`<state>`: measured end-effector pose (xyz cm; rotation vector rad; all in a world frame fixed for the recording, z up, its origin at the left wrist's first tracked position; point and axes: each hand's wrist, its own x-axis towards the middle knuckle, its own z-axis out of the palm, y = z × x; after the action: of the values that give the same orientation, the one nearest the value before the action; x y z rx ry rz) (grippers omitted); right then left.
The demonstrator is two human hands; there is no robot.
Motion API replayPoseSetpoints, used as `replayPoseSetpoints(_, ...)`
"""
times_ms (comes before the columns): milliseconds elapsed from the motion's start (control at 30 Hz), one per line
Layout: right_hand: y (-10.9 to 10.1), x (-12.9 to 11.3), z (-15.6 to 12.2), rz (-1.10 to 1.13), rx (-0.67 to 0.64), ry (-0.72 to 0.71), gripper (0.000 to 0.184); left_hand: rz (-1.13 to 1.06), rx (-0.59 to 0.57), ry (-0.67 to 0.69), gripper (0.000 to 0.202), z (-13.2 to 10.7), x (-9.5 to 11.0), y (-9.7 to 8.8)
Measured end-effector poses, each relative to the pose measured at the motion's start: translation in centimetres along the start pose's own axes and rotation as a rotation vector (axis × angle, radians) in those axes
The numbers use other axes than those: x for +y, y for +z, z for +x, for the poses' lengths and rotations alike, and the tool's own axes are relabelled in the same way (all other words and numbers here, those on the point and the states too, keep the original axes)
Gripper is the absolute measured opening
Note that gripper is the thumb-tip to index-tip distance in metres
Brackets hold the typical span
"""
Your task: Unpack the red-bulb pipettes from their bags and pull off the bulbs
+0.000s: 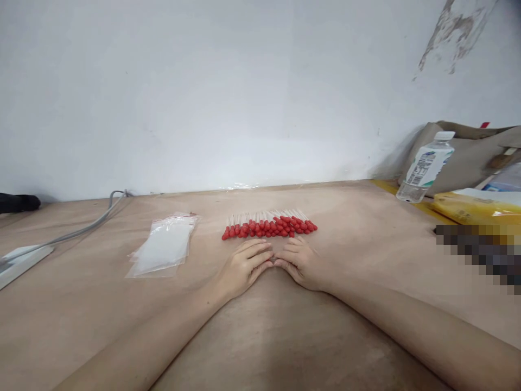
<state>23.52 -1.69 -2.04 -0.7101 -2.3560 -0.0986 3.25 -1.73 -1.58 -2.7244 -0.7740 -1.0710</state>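
Head view, hands: left hand (243, 267) and right hand (304, 264) curled, thumb tips meeting; a speck of red shows between, but I cannot tell what they pinch.
Red-tipped sticks: (268, 227) rowed on the surface (260, 336), just beyond the fingers.
Good handling: light, even fingertip pressure should suit such thin sticks.
Clear bags: (163, 251) stacked flat, left.
Bottle: (427, 165) far right, apparently some clear liquid low inside.
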Motion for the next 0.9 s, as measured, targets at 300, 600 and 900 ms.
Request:
replayPoseSetpoints(300,0.2,0.1,-0.2,-0.003,0.074,-0.109,0.026,0.024,-0.114,0.027,0.021,0.3,0.7,-0.9)
replayPoseSetpoints(600,-0.1,-0.3,-0.2,-0.020,0.054,-0.159,0.025,-0.091,-0.199,-0.033,0.022,0.0,0.8,-1.1)
replayPoseSetpoints(900,-0.3,-0.6,0.0,-0.034,0.023,-0.213,0.023,-0.238,-0.304,-0.112,0.024,0.1,1.3,-1.7)
